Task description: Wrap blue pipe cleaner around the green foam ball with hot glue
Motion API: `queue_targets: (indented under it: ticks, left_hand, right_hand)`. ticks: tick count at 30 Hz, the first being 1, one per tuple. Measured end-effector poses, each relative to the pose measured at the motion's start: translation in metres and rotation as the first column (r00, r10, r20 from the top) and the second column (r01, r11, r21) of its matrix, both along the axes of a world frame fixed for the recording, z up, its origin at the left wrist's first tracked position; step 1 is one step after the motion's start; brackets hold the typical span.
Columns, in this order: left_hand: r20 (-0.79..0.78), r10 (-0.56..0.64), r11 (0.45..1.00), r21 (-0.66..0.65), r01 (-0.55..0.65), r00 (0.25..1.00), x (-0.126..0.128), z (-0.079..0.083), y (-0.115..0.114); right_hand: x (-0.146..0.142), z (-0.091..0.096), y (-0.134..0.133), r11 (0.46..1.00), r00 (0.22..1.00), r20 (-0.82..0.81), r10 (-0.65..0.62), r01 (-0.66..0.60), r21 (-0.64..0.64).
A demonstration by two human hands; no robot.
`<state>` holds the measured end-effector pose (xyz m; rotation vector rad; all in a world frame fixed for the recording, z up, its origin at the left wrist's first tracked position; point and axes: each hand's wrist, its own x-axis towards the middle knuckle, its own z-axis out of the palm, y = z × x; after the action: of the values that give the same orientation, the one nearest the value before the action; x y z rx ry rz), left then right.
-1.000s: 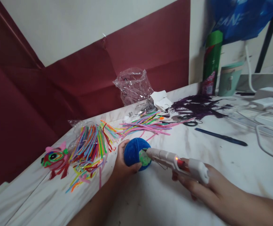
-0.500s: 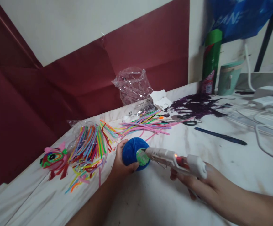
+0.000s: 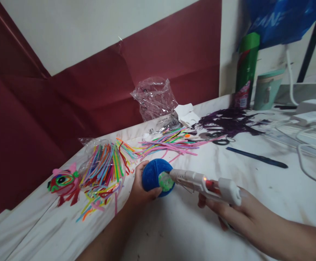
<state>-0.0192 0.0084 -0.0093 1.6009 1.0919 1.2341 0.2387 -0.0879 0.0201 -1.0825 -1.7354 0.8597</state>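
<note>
My left hand (image 3: pixel 140 188) is closed around a blue ball (image 3: pixel 155 175) wrapped in blue pipe cleaner, with a bare greenish patch facing right. My right hand (image 3: pixel 228 212) grips a white hot glue gun (image 3: pixel 205 183) with a red light glowing on its body. The gun's nozzle touches the bare patch on the ball. Both hands hover just above the white marble table (image 3: pixel 190 232).
Heaps of coloured pipe cleaners (image 3: pixel 106 163) lie left and behind the ball. A pink and green pipe-cleaner fish (image 3: pixel 64 183) sits at far left. A clear bag (image 3: pixel 154 98), purple strands (image 3: pixel 228 121), blue pen (image 3: pixel 255 157), green can (image 3: pixel 245 70), teal cup (image 3: pixel 266 88) and white cables (image 3: pixel 307 145) lie behind and right.
The hands, ball and glue gun have barely shifted; the nozzle stays on the bare patch of the ball.
</note>
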Motion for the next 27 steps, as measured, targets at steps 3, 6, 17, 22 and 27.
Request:
queue_targets:
  ticks: [3,6,17,22,27]
  left_hand:
    - [-0.025,0.005,1.0,0.016,-0.005,1.0,0.001,0.002,-0.001]
    - [0.021,0.006,1.0,-0.005,-0.006,1.0,0.005,0.003,-0.004]
    - [-0.007,0.005,1.0,-0.006,-0.005,1.0,-0.001,-0.001,0.0]
    - [0.008,-0.004,1.0,0.002,0.004,1.0,0.0,-0.004,0.001]
    - [0.039,-0.029,1.0,-0.001,0.029,0.999,0.004,-0.004,-0.001]
  right_hand:
    - [0.0,0.004,-0.002,1.0,1.0,0.001,0.014,-0.015,0.027]
    - [-0.001,0.009,-0.002,0.999,1.0,-0.014,0.009,-0.008,0.051]
    - [-0.001,0.006,0.001,1.0,1.0,0.008,0.01,-0.01,0.025]
    - [0.0,0.012,-0.003,1.0,1.0,0.019,0.012,-0.013,0.029]
    - [-0.004,0.015,-0.008,0.998,1.0,0.005,0.019,-0.019,0.066]
